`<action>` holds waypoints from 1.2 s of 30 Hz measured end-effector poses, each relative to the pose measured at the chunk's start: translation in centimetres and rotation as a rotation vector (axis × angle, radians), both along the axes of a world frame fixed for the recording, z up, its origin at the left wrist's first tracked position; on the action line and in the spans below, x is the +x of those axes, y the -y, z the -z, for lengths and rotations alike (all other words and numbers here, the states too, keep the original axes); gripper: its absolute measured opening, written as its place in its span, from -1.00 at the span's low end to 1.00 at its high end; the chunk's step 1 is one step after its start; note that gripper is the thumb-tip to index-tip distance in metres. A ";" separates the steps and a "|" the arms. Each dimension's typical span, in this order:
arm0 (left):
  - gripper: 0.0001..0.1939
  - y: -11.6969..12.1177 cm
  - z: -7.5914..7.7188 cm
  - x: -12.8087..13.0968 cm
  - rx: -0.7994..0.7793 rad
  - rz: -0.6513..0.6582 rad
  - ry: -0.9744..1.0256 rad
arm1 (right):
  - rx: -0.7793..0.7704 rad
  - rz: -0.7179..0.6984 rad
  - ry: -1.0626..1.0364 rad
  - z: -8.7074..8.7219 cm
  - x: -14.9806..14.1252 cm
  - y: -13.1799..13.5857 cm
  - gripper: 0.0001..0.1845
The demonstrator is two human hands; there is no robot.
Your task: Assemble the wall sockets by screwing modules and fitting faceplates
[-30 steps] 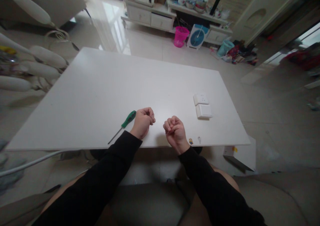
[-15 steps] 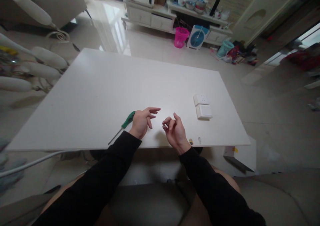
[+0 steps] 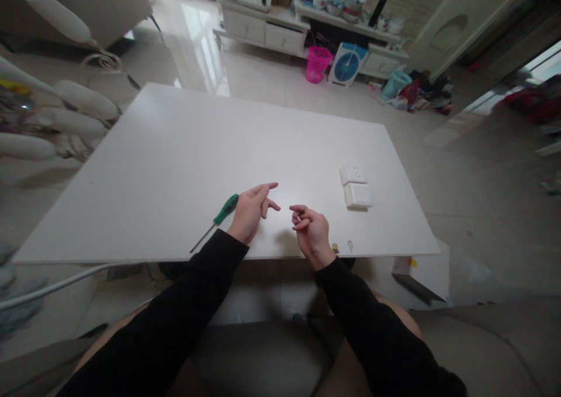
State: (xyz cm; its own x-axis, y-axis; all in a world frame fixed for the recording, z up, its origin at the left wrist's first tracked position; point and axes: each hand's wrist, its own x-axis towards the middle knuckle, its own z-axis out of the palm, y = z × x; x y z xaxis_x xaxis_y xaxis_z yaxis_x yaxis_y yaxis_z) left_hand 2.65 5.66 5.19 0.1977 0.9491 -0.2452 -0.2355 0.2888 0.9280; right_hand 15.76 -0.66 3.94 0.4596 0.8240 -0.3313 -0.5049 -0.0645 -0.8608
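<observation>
My left hand (image 3: 252,211) is held over the near part of the white table (image 3: 175,145), its fingers stretched out and apart, with nothing in them. Just left of it lies a screwdriver (image 3: 225,210) with a green handle, its shaft pointing toward the near edge; the handle's end is beside my wrist. Facing it across a small gap, my right hand (image 3: 313,232) is open, with loosely bent fingers and nothing visible in them. Close to my right wrist, a small yellow figure (image 3: 335,248) and a small key-like item (image 3: 350,246) lie near the table edge.
To the right on the table sit a white wall socket (image 3: 354,173) and a white switch-like box (image 3: 360,196), end to end. A white box (image 3: 425,271) stands below the right corner. Beyond the table are a pink basket (image 3: 318,64) and a blue fan (image 3: 346,65).
Both hands were curled closed a second ago, and their fingers have since spread. My right hand has shifted slightly right. The screwdriver and the white boxes have not moved.
</observation>
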 end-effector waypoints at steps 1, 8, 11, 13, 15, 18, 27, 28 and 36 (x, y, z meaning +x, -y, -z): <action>-0.65 0.0 0.0 0.0 -0.005 0.013 -0.010 | 0.004 -0.011 -0.007 -0.1 0.0 0.0 -0.73; -0.62 0.3 -0.7 -0.6 -0.023 0.089 -0.054 | -0.044 -0.153 -0.042 -0.9 -0.4 0.2 -0.66; -0.59 0.4 -1.0 -0.8 0.009 0.079 -0.076 | -0.027 -0.178 0.041 -0.7 -0.3 0.2 -0.67; -0.60 0.4 -1.1 -0.8 0.041 0.080 -0.094 | -0.052 -0.187 0.068 -0.4 -0.1 0.3 -0.63; -0.69 0.5 -1.2 -0.8 0.087 0.085 -0.113 | -0.081 -0.168 0.092 -0.3 0.1 0.3 -0.57; -0.75 0.5 -1.1 -0.4 0.176 0.091 -0.098 | -0.110 -0.103 0.134 -0.3 0.3 0.3 -0.54; -0.18 1.0 -0.7 -1.1 0.178 0.076 -0.148 | -0.051 -0.082 0.120 -1.1 0.2 0.3 -0.69; -0.15 1.0 -0.9 -1.3 0.164 0.064 -0.155 | -0.047 -0.095 0.107 -1.2 0.1 0.3 -0.72; -0.20 0.7 -1.3 -1.6 0.158 0.062 -0.110 | -0.027 -0.072 0.155 -0.3 0.4 0.0 -0.59</action>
